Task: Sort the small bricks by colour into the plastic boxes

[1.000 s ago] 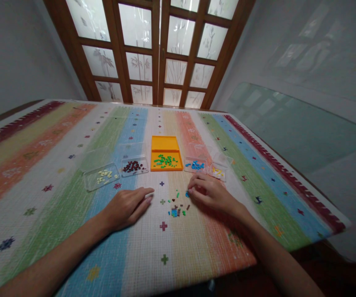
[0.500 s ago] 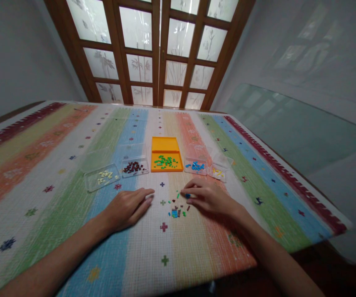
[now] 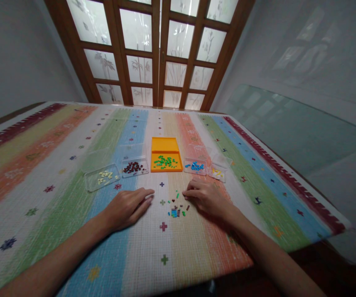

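My left hand (image 3: 130, 208) rests on the striped cloth, its fingers stretched out and the thumb a little apart, holding nothing. Between my hands lies a loose group of small toy building bricks: blue bricks (image 3: 174, 213), a brown brick (image 3: 188, 207) and green bricks (image 3: 183, 213) among them. Just right of this group, my right hand (image 3: 204, 199) is closed in a pinch, fingertips pointing left. Whatever its fingers hold, if anything, is hidden. A green brick (image 3: 177, 195) lies close to the right fingertips.
Beyond my hands stand clear boxes of cream bricks (image 3: 104, 178), dark brown bricks (image 3: 134, 167), blue bricks (image 3: 195, 166) and yellow bricks (image 3: 217, 173). An open orange case (image 3: 165, 144) with green bricks stands in the middle. The table's near edge (image 3: 227, 270) runs below.
My right hand's fingers have closed together, and the dark blue piece seen between them before is now out of sight. My left hand has stayed in place.
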`<act>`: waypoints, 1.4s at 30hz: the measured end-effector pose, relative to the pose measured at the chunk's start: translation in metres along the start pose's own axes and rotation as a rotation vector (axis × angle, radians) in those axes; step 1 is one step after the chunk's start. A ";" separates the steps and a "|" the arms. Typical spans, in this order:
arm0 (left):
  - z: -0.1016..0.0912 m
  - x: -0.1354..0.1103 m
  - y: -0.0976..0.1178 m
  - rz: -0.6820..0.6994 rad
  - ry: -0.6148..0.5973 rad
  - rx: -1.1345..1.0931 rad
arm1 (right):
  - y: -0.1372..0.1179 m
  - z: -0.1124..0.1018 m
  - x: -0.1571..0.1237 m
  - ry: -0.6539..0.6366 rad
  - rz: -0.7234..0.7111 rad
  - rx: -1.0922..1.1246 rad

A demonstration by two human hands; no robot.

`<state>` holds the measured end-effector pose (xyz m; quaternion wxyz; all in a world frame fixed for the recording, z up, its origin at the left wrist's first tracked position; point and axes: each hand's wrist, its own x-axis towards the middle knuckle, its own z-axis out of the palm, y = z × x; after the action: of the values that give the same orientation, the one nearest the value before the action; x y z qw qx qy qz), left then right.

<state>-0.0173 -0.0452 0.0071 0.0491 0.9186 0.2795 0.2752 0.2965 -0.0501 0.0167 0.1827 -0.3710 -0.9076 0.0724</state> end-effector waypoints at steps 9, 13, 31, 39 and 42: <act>0.003 -0.001 -0.002 0.026 0.005 0.018 | -0.006 0.005 0.004 0.065 0.035 -0.115; 0.003 -0.001 -0.002 0.029 0.010 0.029 | 0.002 0.005 0.003 0.086 0.120 -0.053; 0.004 -0.002 -0.003 0.050 0.026 0.004 | 0.059 0.000 0.017 0.479 0.368 -0.071; 0.002 -0.001 0.000 0.058 0.019 0.018 | 0.064 0.001 0.015 0.408 0.371 -0.138; 0.002 -0.001 0.000 0.056 0.024 0.024 | 0.064 0.001 0.014 0.406 0.355 -0.152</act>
<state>-0.0167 -0.0460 0.0046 0.0268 0.9233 0.2575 0.2839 0.3280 0.0054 0.0030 0.3169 -0.5439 -0.7759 -0.0409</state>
